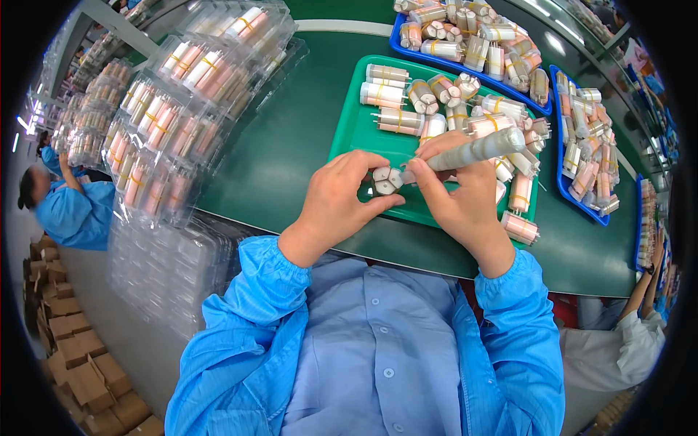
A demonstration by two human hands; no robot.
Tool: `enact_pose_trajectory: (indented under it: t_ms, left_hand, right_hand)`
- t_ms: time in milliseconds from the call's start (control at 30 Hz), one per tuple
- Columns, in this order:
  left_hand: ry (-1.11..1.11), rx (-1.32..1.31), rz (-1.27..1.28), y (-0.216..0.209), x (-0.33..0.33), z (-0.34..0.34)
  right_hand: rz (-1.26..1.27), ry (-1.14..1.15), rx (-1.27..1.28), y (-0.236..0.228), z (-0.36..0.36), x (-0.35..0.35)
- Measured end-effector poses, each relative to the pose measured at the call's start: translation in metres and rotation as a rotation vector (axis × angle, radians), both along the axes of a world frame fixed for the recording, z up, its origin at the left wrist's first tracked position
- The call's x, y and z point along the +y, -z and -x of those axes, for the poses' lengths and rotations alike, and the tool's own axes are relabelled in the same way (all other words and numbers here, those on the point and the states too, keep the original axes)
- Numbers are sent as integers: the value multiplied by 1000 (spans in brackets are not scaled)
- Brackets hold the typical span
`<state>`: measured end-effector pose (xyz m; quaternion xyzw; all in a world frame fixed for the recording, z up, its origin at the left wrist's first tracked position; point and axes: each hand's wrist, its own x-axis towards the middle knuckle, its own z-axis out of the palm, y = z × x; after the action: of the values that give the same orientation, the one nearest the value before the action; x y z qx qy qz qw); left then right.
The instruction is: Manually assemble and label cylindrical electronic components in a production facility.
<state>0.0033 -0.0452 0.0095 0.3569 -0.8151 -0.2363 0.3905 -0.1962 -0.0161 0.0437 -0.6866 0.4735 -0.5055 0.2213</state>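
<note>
Above the near edge of a green tray [353, 116], my left hand [336, 198] grips a bundle of small cylinders [386, 181]. Its round end, with several white segments, faces me. My right hand [465, 202] is wrapped round a thick grey-white cylindrical tool [483, 148] that looks taped. The tool's narrow end points at the bundle, close beside it; whether they touch I cannot tell. Behind my hands, the tray bears several bundles of white, pink and grey-beige cylinders [401, 121], some with yellow bands and thin pins at their ends.
Two blue trays [563, 171] full of similar bundles stand beyond and right of the green tray. At left, clear plastic trays [163, 127] of cylinders are stacked on the green table [291, 123]. Cardboard boxes [87, 378] lie at lower left. Other people [73, 214] sit at both sides.
</note>
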Motion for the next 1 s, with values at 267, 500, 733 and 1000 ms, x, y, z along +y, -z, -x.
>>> enact_pose_trajectory:
  t_ms: [267, 500, 733, 1000]
  left_hand:
    - [-20, 0, 95, 6, -1, 1]
    - [-147, -12, 203, -1, 4, 8]
    - [-19, 102, 181, 7, 1, 4]
    - [81, 44, 84, -2, 1, -1]
  right_hand:
    - [-82, 21, 56, -2, -1, 0]
    - [-14, 51, 226, 4, -6, 4]
    - [122, 18, -56, 6, -1, -2]
    - [121, 8, -26, 3, -4, -2]
